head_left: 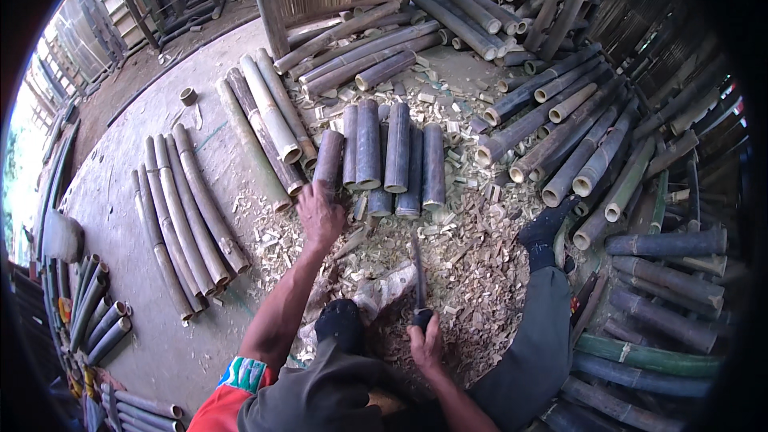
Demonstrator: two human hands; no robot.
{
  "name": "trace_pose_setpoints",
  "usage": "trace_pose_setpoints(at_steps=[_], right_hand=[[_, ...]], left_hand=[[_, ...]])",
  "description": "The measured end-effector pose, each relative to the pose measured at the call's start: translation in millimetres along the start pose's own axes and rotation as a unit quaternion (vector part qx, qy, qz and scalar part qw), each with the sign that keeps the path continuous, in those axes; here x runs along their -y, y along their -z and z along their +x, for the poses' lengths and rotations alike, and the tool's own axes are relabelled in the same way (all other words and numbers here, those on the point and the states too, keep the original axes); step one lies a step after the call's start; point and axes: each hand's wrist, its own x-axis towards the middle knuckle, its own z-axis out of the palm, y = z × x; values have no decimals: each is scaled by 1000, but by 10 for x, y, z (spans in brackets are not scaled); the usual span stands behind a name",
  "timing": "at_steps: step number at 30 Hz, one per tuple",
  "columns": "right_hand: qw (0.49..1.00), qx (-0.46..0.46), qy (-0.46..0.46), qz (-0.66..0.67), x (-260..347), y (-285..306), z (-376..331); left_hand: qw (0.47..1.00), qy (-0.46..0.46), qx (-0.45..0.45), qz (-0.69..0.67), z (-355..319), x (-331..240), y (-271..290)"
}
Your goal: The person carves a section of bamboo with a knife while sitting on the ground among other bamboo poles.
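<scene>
My left hand (322,218) is closed around the near end of a short, dark bamboo tube (329,156), which leans slightly to the right at its far end. Beside it, several more short bamboo tubes (396,148) lie together in a low stack, their cut ends facing me. Low in the middle, my right hand (426,344) grips the black handle of a long knife (419,272). Its narrow blade points away from me, toward the stack. Between my feet, a pale, chipped block (388,292), perhaps wood, lies among the shavings.
Wood chips (480,296) cover the ground around my feet. Long bamboo poles (188,216) lie at the left, others (260,116) just beyond my left hand. Large bamboo piles (576,128) fill the right side. A small bamboo ring (188,96) sits at the far left.
</scene>
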Motion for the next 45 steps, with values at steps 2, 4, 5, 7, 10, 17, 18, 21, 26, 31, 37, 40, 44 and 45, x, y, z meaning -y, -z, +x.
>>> trace_pose_setpoints(at_steps=[2,4,5,7,10,17,18,21,26,31,37,40,44,45], right_hand=[[993,-111,39,11,-116,-93,118],[994,-87,-64,10,-194,15,253],[994,-91,-69,1,-267,87,275],[992,-87,-88,11,-385,191,329],[986,-88,-115,82,-489,191,359],[934,6,-123,336,212,317,236],[929,3,-118,350,260,366,223],[911,-6,-99,401,346,481,264],[941,57,-76,325,507,624,212],[992,52,-10,113,497,500,95],[993,69,31,-88,803,514,-87],[988,62,48,-132,673,396,-115],[984,57,87,-142,601,272,-69],[983,56,95,-147,608,256,-64]], left_hand=[[992,-16,58,-108,-22,-94,-51],[986,-40,19,-163,-38,-400,-105],[984,-59,28,-164,2,-597,-102],[987,-84,68,-118,189,-1012,-143],[981,-105,158,41,445,-1437,-338],[921,171,268,-224,748,-1311,-543],[805,264,307,-434,752,-1253,-433],[559,211,351,-721,266,-1015,-175],[568,241,287,-733,-244,-947,876],[648,305,170,-677,-697,-439,816],[650,366,47,-664,-1121,-199,973],[646,395,21,-653,-1186,-38,987],[640,399,0,-657,-1292,33,952],[637,400,0,-659,-1287,42,975]])
